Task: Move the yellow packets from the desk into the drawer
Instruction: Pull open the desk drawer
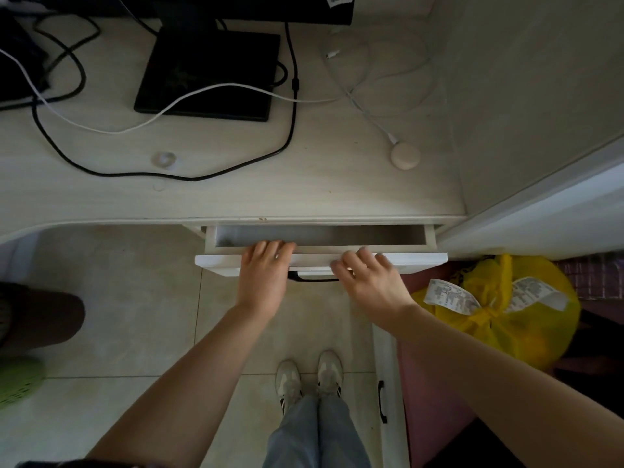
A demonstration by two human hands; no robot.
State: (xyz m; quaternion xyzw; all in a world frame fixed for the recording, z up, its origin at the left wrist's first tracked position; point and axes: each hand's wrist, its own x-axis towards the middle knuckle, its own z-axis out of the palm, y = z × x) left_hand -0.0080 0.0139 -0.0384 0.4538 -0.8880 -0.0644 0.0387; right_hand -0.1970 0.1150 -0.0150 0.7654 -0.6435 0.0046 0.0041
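Both hands are resting on the front panel of the slightly open drawer (pixel 320 235) at 6 o'clock below the tabletop (pixel 236 184): left hand (pixel 265 273) fingers curled over its top edge, right hand (pixel 368 282) loosely spread; no yellow packets visible.

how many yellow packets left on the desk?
0 on the visible desk: only cables, a monitor base and a round charger puck. The drawer is barely open, so any inside are hidden. Both hands, left and right, rest on its front.

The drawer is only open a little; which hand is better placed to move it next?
Likely the left hand: its fingers curl over the drawer front's top edge, whereas the right hand looks looser.
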